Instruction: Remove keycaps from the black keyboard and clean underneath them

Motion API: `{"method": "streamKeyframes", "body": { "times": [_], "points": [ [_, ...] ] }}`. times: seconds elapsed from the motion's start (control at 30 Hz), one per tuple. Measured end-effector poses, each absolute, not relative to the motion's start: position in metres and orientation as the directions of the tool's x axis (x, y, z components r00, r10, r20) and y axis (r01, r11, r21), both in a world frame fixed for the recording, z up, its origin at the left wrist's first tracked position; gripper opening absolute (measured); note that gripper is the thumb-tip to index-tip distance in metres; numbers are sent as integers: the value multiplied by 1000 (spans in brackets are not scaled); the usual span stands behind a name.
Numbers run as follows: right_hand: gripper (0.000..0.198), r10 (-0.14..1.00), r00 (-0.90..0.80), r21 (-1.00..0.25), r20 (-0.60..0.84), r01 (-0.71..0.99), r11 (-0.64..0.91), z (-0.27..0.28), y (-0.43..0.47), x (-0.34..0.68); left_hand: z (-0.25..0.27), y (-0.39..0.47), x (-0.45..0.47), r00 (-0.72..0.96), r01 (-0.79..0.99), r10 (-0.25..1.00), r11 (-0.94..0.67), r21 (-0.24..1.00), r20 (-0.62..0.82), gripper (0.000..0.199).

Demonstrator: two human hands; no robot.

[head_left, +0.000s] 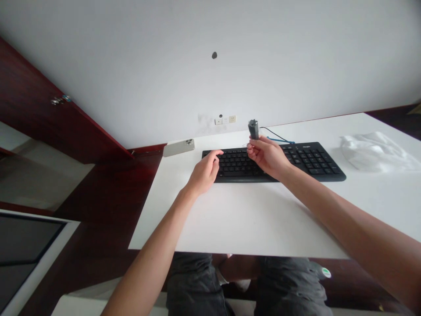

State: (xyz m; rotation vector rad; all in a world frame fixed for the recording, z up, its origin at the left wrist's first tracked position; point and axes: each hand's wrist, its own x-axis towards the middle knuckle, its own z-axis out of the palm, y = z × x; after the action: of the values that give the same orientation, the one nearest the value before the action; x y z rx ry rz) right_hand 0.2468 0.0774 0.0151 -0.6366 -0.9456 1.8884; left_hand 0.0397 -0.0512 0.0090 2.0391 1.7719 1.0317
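Observation:
A black full-size keyboard (314, 163) lies on the white table in front of me. Over its left end is my left hand (204, 172), index finger stretched to the right and thumb apart from it; it seems to rest on the keys, and its other fingers are mostly hidden. My right hand (267, 154) is closed around the lower part of a dark grey stick-shaped device (253, 129), held upright above the middle of the keyboard. What kind of device it is I cannot make out.
At the table's (230, 219) far left corner lies a pale phone (179, 147), cameras up. A crumpled white plastic bag (375, 151) sits on the right. Behind the keyboard are a blue stick-like thing (281, 140) and a thin black cable (271, 131). Wall sockets (225, 120) are beyond.

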Motion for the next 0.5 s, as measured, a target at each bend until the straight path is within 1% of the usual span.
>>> {"method": "streamKeyframes", "body": {
  "times": [0.17, 0.23, 0.3, 0.4, 0.5],
  "points": [
    [13, 834, -543, -770, -93, -492, -407, 17, 75, 246, 13, -58, 70, 310, 752, 902, -426, 504, 300, 37],
    [14, 821, -558, -767, -119, -474, -433, 18, 75, 247, 11, -60, 81, 438, 732, 854, -520, 440, 282, 36],
    [18, 818, -560, -777, -132, -454, -437, 18, 76, 248, 6, -61, 89, 546, 701, 796, -605, 378, 262, 32],
    [17, 827, -554, -827, -89, -421, -372, 16, 78, 250, 0, -62, 96, 610, 671, 753, -656, 346, 245, 28],
    [26, 842, -537, -883, -56, -367, -293, 10, 81, 250, 0, -63, 99, 593, 664, 766, -640, 388, 249, 26]
  ]
}}
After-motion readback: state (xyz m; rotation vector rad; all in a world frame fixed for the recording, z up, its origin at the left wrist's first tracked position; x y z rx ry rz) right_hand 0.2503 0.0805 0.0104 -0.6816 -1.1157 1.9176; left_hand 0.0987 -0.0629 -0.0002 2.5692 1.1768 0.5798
